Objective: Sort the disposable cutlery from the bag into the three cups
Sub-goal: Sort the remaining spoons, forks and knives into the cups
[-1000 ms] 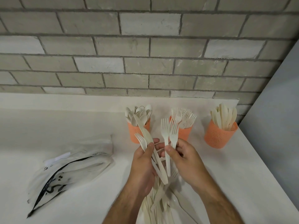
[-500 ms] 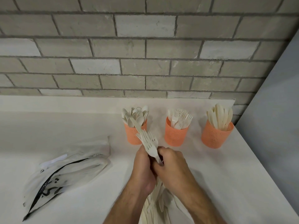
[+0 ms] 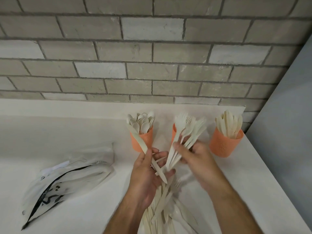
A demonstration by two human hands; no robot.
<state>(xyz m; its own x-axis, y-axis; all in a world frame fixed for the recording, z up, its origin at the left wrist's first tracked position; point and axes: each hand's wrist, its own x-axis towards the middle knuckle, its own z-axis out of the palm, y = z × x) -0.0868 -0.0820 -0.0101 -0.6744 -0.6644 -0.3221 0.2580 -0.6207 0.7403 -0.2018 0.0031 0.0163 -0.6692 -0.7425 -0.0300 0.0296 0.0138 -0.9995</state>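
Cream plastic forks [image 3: 184,141] are fanning out in the right hand [image 3: 194,157], pinched at the handles, near the middle orange perforated cup [image 3: 174,134].
Left hand [image 3: 148,173] is gripping a cream plastic knife [image 3: 146,149]; loosely fanned forks risk slipping out or missing the cup.

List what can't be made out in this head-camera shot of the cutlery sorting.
- Middle cup, head view: mostly hidden behind the forks in the right hand.
- Loose pile: covered by both forearms, cut off by the bottom edge; count unknowable.
- Bag: print too blurred to read, contents unclear.
- Left hand: grips a knife; the other pieces there are unclear.
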